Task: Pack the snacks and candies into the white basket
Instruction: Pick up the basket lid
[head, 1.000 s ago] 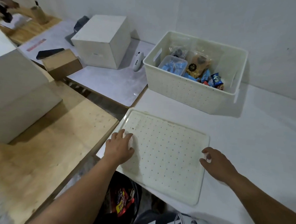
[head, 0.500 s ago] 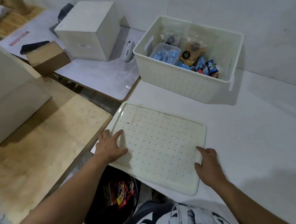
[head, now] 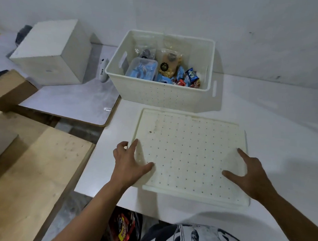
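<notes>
At the near edge of the white table (head: 273, 113), a dark bag (head: 123, 227) holding red and yellow packets is sitting below the table's lip, beside the person's printed shirt (head: 186, 236). Just beyond, the left hand (head: 129, 162) is lying with fingers spread and straight across the left edge of a flat white perforated lid (head: 189, 154), thumb on top. The right hand (head: 250, 175) is mirroring it at the lid's right side, fingers relaxed and splayed, thumb on the dotted surface; neither hand is curling round anything. The lid is lying flat on the table, its near edge close to the table's lip and its far edge just short of the white basket (head: 155, 95). Bare table is stretching to the right of the lid and the basket.

The basket is standing near the wall, open-topped, with slotted handles and small holes in its walls. Inside, a clear tub of blue-wrapped candies (head: 142, 70) is sitting at the left, a clear pouch of tan snacks (head: 168, 66) is leaning in the middle, and small blue and red wrapped sweets (head: 188, 79) are lying loose at the front right.

To the left, a wooden bench (head: 32, 170) is adjoining the table, and farther back a white cube box (head: 52, 51), a brown carton (head: 9, 90) and a small white device (head: 103, 72) are resting on a lower grey surface (head: 72, 103).
</notes>
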